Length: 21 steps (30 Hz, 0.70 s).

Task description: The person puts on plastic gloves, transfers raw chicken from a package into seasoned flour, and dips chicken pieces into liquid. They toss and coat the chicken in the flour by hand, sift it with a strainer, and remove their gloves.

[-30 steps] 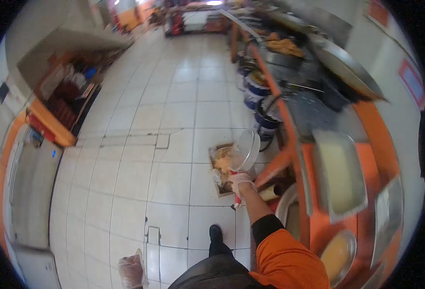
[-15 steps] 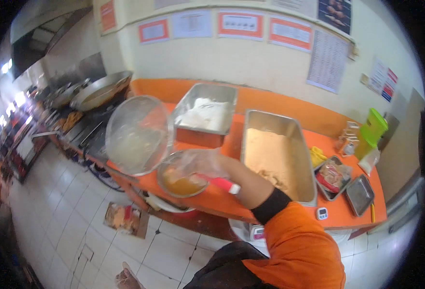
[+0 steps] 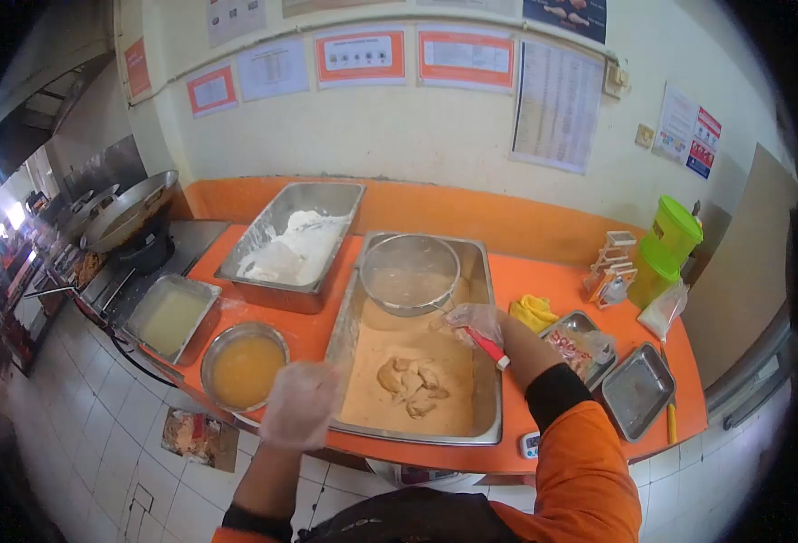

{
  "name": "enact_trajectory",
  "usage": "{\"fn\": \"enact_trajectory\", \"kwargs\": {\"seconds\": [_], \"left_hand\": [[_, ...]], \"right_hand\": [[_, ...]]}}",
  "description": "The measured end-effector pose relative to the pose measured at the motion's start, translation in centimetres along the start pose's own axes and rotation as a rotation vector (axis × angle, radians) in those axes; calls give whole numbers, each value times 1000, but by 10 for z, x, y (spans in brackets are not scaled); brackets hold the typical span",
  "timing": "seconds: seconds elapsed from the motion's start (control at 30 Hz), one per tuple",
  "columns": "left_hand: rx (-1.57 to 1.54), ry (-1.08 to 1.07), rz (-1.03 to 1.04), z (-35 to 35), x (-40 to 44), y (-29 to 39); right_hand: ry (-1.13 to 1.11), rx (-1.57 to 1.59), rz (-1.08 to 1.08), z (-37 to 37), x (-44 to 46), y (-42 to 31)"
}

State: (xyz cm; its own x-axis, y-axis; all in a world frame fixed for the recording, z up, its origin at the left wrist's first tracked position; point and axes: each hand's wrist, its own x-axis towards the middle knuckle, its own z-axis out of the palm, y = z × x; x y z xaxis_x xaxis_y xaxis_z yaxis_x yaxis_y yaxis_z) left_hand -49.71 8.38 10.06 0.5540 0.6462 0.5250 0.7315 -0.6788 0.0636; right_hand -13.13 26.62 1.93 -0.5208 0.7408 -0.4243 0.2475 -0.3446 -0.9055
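My right hand (image 3: pixel 473 324), in a clear plastic glove, is closed around the red handle (image 3: pixel 487 347) of a round mesh strainer (image 3: pixel 410 276). The strainer is over the back part of a deep steel tray (image 3: pixel 495 398) of pale tan flour (image 3: pixel 372 362). Several coated pieces of what looks like chicken (image 3: pixel 410 385) lie on the flour near the front. Also gloved, my left hand (image 3: pixel 301 405) is at the tray's front left corner, beside a steel bowl (image 3: pixel 207 366) of orange-yellow liquid. Motion blurs its fingers.
A tray of white flour (image 3: pixel 299 249) stands behind the bowl, and a pan of cloudy liquid (image 3: pixel 168 317) to the left. On the right are a yellow cloth (image 3: pixel 533 313), a tray with a bag (image 3: pixel 580 348), a steel pan (image 3: pixel 639 398), a timer (image 3: pixel 530 444) and green containers (image 3: pixel 666 249).
The strainer has moved from above the left end of the table to the flour tray. My right hand has left the bowl, and my left hand has come up. The view has shifted.
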Motion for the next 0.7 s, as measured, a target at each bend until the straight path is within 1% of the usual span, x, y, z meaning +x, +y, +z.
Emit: {"fn": "enact_trajectory", "kwargs": {"seconds": [0.03, 0.07, 0.13, 0.2, 0.27, 0.3, 0.37, 0.4, 0.47, 0.5, 0.53, 0.57, 0.6, 0.63, 0.67, 0.7], "left_hand": [[-141, -103, -215, 11, 24, 5], [-276, -202, -429, 22, 50, 10], [-277, -372, -841, 64, 87, -3], [-175, -518, -934, 110, 108, -28], [-120, -643, -954, 120, 124, -32], [-82, -717, -897, 126, 125, -33], [-14, -853, -778, 141, 128, -38], [-9, -816, -768, 153, 125, -42], [5, -738, -751, 184, 110, -52], [7, -776, -660, 199, 107, -60], [12, -812, -594, 217, 99, -73], [-176, -659, -766, 261, 88, -90], [101, -867, -325, 222, 92, -75], [63, -790, -392, 206, 90, -67], [-41, -706, -494, 179, 94, -56], [-95, -663, -608, 198, 96, -59]], "right_hand": [[27, -167, 76, -4, -1, 0], [96, -417, 136, 5, -5, -17], [293, -848, 179, 15, -12, -39], [555, -1206, 140, 25, -16, -50], [768, -1198, -2, 54, -34, -65], [874, -1195, -77, 67, -38, -73], [793, -1309, 14, 89, -39, -74], [753, -1369, 61, 96, -38, -72], [678, -1397, 170, 70, -13, -52], [634, -1417, 209, 53, -5, -46], [656, -1396, 253, 44, -5, -41], [652, -1388, 269, 38, 0, -36], [596, -1418, 408, 34, 10, -39], [681, -1409, 360, 34, 17, -40], [603, -1395, 267, 17, 25, -30], [614, -1323, 40, -43, 44, 16]]}}
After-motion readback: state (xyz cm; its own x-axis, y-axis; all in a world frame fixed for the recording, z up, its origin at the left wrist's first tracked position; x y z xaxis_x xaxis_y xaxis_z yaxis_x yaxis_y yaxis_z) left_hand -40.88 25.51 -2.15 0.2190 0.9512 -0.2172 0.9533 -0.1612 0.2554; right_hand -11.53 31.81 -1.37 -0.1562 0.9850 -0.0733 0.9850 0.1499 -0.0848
